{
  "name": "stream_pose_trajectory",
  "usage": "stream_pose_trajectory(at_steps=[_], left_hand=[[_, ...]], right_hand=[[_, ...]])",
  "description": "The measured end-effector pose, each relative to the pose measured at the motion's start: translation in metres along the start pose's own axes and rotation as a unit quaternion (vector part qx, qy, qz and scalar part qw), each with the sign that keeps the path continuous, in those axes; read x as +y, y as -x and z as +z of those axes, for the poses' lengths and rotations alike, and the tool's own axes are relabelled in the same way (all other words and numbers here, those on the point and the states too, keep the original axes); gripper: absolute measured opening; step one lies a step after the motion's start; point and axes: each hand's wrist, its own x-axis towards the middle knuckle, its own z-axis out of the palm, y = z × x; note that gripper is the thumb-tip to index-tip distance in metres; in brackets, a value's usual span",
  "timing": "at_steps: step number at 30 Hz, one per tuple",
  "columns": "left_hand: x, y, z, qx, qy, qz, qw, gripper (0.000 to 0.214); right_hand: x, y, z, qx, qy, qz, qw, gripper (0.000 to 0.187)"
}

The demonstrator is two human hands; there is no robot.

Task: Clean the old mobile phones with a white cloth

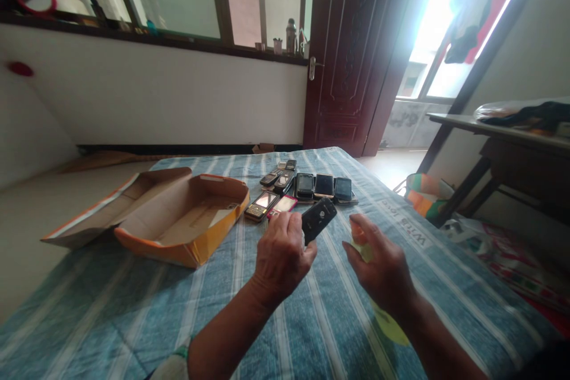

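Left hand (282, 258), grip clamped on the lower end of a black phone (318, 218) above the bed (133, 309), right hand (383, 267) closed on a cloth (361, 248); the phone is probably light, rigid, slippery and fragile, best held by its edges.

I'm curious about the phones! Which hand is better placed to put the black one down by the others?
Probably the left. The left hand grips the black phone, close to the row of phones; the right hand holds a yellow cloth.
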Motion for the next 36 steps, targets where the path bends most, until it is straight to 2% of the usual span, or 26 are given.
stream_pose_trajectory(at_steps=[11,21,26,28,30,34,36], left_hand=[[-0.006,0.002,0.001,0.002,0.001,-0.008,1.0,0.028],[0.003,0.004,0.002,0.015,0.012,0.028,0.999,0.023],[0.001,0.003,0.001,0.015,0.009,0.021,1.0,0.025],[-0.003,0.003,0.002,0.011,0.005,0.01,1.0,0.026],[-0.006,0.005,0.001,0.012,0.006,0.003,1.0,0.026],[-0.011,0.012,0.002,-0.014,0.023,-0.023,0.999,0.023],[-0.013,0.019,0.005,-0.048,0.041,-0.049,0.997,0.023]], right_hand=[[0.009,-0.004,-0.007,0.06,0.052,0.028,0.996,0.039],[0.005,0.0,-0.005,0.004,0.01,0.02,1.0,0.037],[0.008,-0.002,-0.006,0.029,0.036,0.031,0.998,0.039],[0.015,-0.003,-0.012,0.057,0.051,0.054,0.996,0.039],[0.027,-0.003,-0.022,0.091,0.072,0.105,0.988,0.043],[0.066,0.002,-0.05,0.152,0.083,0.262,0.949,0.068],[0.089,0.006,-0.066,0.192,0.044,0.31,0.93,0.076]])
